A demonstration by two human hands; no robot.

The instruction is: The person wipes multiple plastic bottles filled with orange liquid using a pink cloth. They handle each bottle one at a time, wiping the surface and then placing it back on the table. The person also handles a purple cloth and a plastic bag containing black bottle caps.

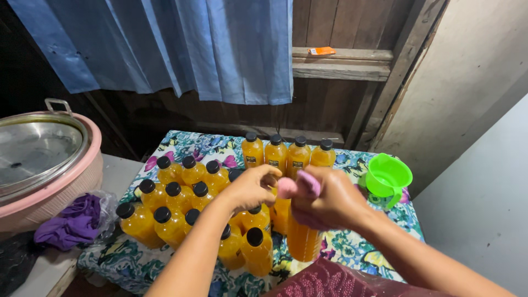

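Many orange-filled plastic bottles with black caps (181, 203) stand on a table with a floral cloth (352, 247). My right hand (330, 201) grips the top of one orange bottle (302, 239) through a pink cloth (297, 186) that covers its top. My left hand (250, 187) reaches over the bottles, its fingers touching the pink cloth at the bottle's top. A row of several capped bottles (287, 154) stands behind my hands.
A green funnel-like cup (388, 176) sits at the table's right. A pink basin with a metal lid (38, 159) and a purple cloth (74, 220) lie on the left. Blue curtain (181, 44) and wooden wall stand behind. A maroon cloth (330, 280) is at the near edge.
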